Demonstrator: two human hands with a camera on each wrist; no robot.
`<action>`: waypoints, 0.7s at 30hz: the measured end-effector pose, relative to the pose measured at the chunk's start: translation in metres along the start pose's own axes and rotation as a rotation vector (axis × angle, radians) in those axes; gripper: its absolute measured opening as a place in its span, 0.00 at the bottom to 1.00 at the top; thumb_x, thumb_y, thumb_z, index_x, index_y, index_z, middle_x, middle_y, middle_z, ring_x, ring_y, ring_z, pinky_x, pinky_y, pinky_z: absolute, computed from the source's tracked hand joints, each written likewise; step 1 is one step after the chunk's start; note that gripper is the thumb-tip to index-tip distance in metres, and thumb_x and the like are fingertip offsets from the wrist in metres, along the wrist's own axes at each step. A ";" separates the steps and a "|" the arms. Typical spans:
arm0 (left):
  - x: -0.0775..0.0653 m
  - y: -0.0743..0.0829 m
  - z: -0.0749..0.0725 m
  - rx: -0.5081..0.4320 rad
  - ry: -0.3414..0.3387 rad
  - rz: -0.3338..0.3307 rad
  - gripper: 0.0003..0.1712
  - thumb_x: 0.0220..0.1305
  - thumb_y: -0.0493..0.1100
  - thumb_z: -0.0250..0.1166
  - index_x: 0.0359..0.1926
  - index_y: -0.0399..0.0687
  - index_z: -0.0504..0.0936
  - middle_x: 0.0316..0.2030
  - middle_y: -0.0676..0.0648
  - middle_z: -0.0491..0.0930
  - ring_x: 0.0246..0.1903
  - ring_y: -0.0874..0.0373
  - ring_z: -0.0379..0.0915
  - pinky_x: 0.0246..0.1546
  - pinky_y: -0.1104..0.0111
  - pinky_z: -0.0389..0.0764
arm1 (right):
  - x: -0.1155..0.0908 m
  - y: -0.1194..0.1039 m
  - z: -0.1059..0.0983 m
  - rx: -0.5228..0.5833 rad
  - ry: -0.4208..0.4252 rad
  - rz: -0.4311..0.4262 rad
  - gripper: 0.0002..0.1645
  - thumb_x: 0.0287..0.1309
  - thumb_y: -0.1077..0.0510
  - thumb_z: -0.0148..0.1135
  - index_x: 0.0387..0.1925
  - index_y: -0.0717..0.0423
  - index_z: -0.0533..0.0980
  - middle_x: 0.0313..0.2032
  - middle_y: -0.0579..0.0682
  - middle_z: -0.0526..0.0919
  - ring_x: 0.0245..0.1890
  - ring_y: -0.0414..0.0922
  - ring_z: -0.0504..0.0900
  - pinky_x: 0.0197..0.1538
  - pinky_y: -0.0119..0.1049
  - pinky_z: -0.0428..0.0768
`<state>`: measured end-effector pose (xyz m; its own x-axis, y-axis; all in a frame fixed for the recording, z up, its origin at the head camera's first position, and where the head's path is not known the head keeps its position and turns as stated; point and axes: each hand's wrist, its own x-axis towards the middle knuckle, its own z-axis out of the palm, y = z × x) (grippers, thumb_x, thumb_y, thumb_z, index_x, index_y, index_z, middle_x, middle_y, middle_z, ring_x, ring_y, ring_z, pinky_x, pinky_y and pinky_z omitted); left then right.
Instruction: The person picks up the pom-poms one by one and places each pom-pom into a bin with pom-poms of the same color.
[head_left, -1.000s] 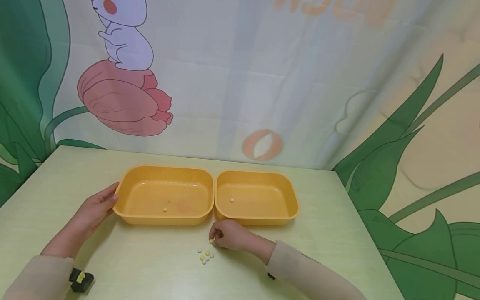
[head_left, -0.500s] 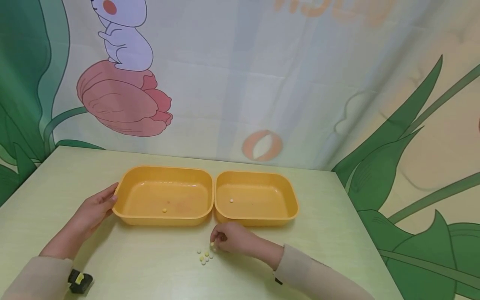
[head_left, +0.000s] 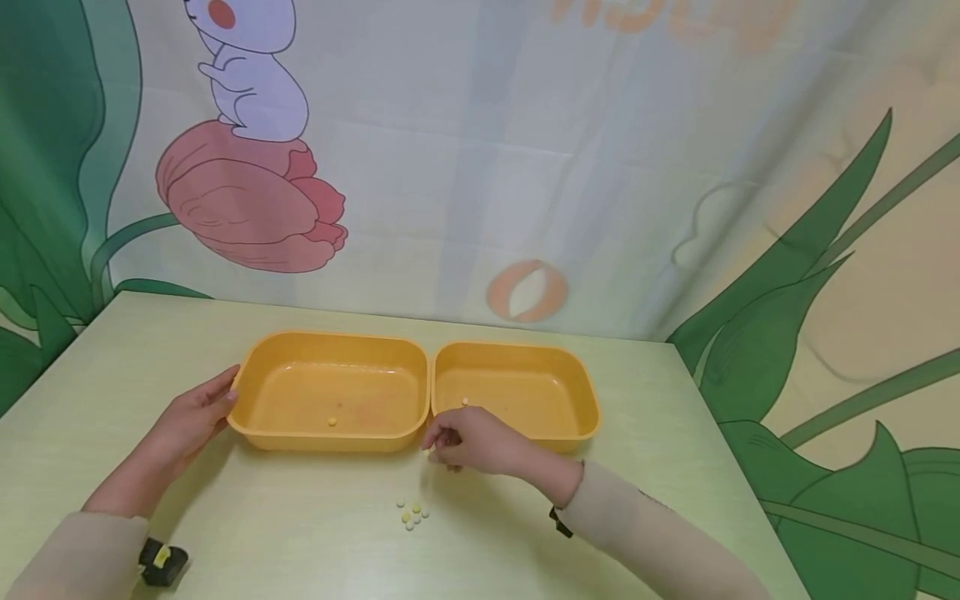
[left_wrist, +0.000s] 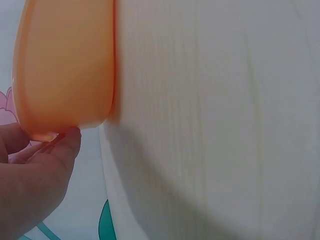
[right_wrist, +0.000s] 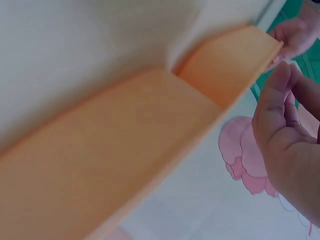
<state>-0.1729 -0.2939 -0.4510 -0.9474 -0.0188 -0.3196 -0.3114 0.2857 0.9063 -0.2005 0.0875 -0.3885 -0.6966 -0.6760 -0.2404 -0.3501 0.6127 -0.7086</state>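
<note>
My left hand (head_left: 191, 421) grips the left end of the larger yellow plastic tray (head_left: 330, 442), thumb and fingers at its rim. One small yellow pellet (head_left: 332, 422) lies inside that tray. Raised above the table, my right hand (head_left: 480, 442) pinches another small yellow pellet (head_left: 428, 451) between thumb and fingertips, near the front corner where the two trays meet. The smaller yellow tray (head_left: 577, 437) on the right holds a white pellet (head_left: 465, 402), and the hand overlaps its front wall. In the right wrist view the pinching fingers (right_wrist: 274, 95) show, their pellet mostly hidden.
A loose group of white and yellow pellets (head_left: 412, 515) lies on the pale table (head_left: 300, 525) in front of the trays. A black strap piece (head_left: 161, 562) shows by the left sleeve. Behind the table hangs a printed cloth (head_left: 420, 183).
My right hand has risen from beside the loose pellets toward the trays, carrying the yellow pellet. My left hand stays at the larger tray.
</note>
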 end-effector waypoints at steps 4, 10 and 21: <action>0.000 -0.001 0.000 0.001 -0.002 0.007 0.36 0.85 0.49 0.37 0.81 0.42 0.33 0.81 0.33 0.35 0.80 0.33 0.39 0.76 0.43 0.56 | 0.004 -0.010 -0.013 0.030 -0.003 0.003 0.03 0.66 0.65 0.65 0.40 0.61 0.81 0.28 0.47 0.79 0.24 0.38 0.76 0.32 0.30 0.82; 0.000 -0.001 -0.001 0.003 -0.005 0.018 0.35 0.85 0.48 0.36 0.81 0.41 0.33 0.80 0.32 0.35 0.80 0.32 0.39 0.76 0.44 0.55 | 0.013 -0.026 -0.032 0.036 -0.015 0.004 0.06 0.68 0.63 0.63 0.43 0.61 0.81 0.30 0.54 0.82 0.26 0.41 0.78 0.36 0.32 0.86; -0.002 0.002 0.000 0.006 -0.006 0.011 0.36 0.85 0.49 0.37 0.81 0.41 0.33 0.81 0.32 0.34 0.79 0.32 0.38 0.76 0.43 0.55 | 0.039 -0.046 -0.061 0.094 -0.080 0.010 0.10 0.69 0.62 0.63 0.47 0.64 0.80 0.28 0.46 0.78 0.28 0.39 0.80 0.42 0.34 0.89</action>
<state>-0.1715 -0.2933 -0.4491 -0.9503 -0.0097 -0.3111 -0.3003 0.2913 0.9083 -0.2498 0.0576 -0.3251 -0.6460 -0.7032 -0.2969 -0.2805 0.5805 -0.7644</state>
